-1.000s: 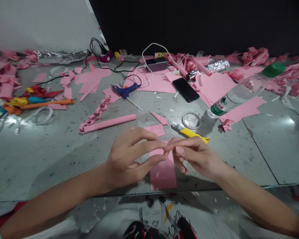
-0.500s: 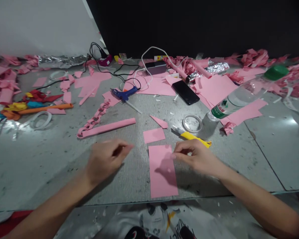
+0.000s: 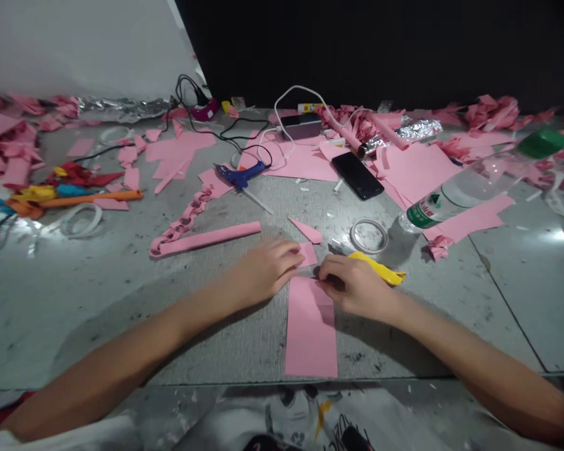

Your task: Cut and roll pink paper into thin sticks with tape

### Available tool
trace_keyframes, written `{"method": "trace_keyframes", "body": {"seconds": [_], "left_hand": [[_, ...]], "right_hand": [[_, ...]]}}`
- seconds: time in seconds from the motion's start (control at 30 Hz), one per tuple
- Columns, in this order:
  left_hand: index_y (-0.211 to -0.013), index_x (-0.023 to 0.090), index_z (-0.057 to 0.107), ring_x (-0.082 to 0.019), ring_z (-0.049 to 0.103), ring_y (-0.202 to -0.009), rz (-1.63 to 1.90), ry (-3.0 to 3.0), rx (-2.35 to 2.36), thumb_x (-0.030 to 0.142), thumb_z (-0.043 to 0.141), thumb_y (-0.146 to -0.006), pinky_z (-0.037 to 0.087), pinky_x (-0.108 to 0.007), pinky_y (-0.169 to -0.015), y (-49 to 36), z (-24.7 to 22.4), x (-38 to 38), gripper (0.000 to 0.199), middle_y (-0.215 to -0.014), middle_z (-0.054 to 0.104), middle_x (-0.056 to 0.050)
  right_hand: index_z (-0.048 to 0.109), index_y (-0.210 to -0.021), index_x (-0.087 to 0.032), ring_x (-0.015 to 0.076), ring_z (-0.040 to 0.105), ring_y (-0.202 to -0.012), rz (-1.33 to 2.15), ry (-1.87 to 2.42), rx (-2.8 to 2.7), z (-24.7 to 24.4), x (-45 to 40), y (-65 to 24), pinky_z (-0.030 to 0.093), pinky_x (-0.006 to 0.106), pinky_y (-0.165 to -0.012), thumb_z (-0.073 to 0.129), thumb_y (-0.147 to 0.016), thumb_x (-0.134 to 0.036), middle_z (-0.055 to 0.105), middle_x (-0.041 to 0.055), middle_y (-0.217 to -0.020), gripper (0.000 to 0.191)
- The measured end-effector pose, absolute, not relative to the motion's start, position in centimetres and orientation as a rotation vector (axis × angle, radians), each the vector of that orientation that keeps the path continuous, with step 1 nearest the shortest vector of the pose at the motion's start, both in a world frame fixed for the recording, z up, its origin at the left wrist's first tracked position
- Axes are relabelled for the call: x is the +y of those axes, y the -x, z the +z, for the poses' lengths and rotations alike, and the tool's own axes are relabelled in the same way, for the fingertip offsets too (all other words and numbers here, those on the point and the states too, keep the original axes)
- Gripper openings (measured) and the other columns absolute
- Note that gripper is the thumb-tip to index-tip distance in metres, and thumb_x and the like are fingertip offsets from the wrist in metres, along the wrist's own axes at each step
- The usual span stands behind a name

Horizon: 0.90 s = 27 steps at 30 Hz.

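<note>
Grey, speckled tabletop (image 3: 235, 354) runs back to a pale wall (image 3: 84, 44) on the far left and a black panel (image 3: 376, 50) on the far right. At the near middle, the right hand (image 3: 352, 282) has its thumb and fingers curled together at the far right corner of a long pink sheet (image 3: 311, 335); whether they pinch its edge cannot be told. This sheet lies flat, its near end close to the table's near edge. The left hand (image 3: 270, 266), fingers bent and bunched, is just beyond the sheet's far left corner and partly covers a small pink rectangle (image 3: 308, 254); its fingertips are too hidden to show any hold.

Just beyond the rectangle lies a pointed pink scrap (image 3: 308, 230). A yellow cutter (image 3: 380, 269) rests beside the right hand, with a tape roll (image 3: 370, 251) just past it. To the left are a pink paper tube (image 3: 211, 239) and a twisted pink strip (image 3: 188, 219). Farther out come a blue glue gun (image 3: 239, 175), a black phone (image 3: 357, 176) and, right, a green-capped bottle (image 3: 474, 181).
</note>
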<state>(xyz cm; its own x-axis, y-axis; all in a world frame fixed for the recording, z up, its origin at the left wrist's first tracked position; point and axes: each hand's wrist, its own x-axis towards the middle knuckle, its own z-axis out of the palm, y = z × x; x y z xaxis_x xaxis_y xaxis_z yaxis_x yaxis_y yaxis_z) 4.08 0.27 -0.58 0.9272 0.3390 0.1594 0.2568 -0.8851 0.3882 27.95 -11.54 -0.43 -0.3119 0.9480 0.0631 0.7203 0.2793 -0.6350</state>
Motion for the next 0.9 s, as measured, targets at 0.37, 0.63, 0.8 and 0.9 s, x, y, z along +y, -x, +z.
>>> {"method": "trace_keyframes", "body": {"seconds": [0.37, 0.63, 0.8, 0.9], "left_hand": [[-0.135, 0.019, 0.073, -0.027, 0.064, -0.122, 0.267, -2.654, 0.463, 0.021, 0.052, -0.111, 0.050, -0.040, -0.103, -2.4, -0.8, 1.6, 0.032, -0.133, 0.069, -0.013], [-0.126, 0.020, 0.078, -0.027, 0.064, -0.112, 0.302, -2.645, 0.555, 0.040, 0.061, -0.110, 0.050, -0.041, -0.099, -2.5, -1.4, 1.6, 0.031, -0.120, 0.068, -0.011], [-0.132, 0.023, 0.076, -0.023, 0.070, -0.107, 0.446, -2.623, 0.585, 0.039, 0.059, -0.112, 0.052, -0.037, -0.093, -2.0, -0.1, 2.6, 0.031, -0.116, 0.076, -0.007], [-0.133, 0.023, 0.075, -0.023, 0.070, -0.107, 0.641, -2.637, 0.797, 0.046, 0.065, -0.109, 0.053, -0.038, -0.095, -1.0, 2.5, 5.2, 0.035, -0.122, 0.077, -0.007]], "right_hand": [[0.056, -0.082, -0.022, 0.0123, 0.043, -0.060, 1.030, 1.437, -1.638, -1.8, -11.9, -29.4, 0.033, 0.028, -0.056, 0.063, -0.101, -0.031, 0.051, -0.0036, -0.071, 0.023], [0.058, -0.084, -0.022, 0.0123, 0.045, -0.063, 1.045, 1.370, -1.665, -2.1, -12.1, -29.2, 0.034, 0.027, -0.058, 0.062, -0.102, -0.030, 0.054, -0.0028, -0.075, 0.020], [0.058, -0.085, -0.022, 0.0129, 0.046, -0.064, 1.039, 1.373, -1.645, -2.4, -11.9, -29.5, 0.035, 0.027, -0.059, 0.063, -0.103, -0.033, 0.055, -0.0023, -0.076, 0.022], [0.059, -0.085, -0.022, 0.0129, 0.046, -0.063, 1.028, 1.393, -1.643, -2.4, -11.7, -29.5, 0.034, 0.027, -0.058, 0.063, -0.102, -0.033, 0.055, -0.0026, -0.075, 0.021]]}}
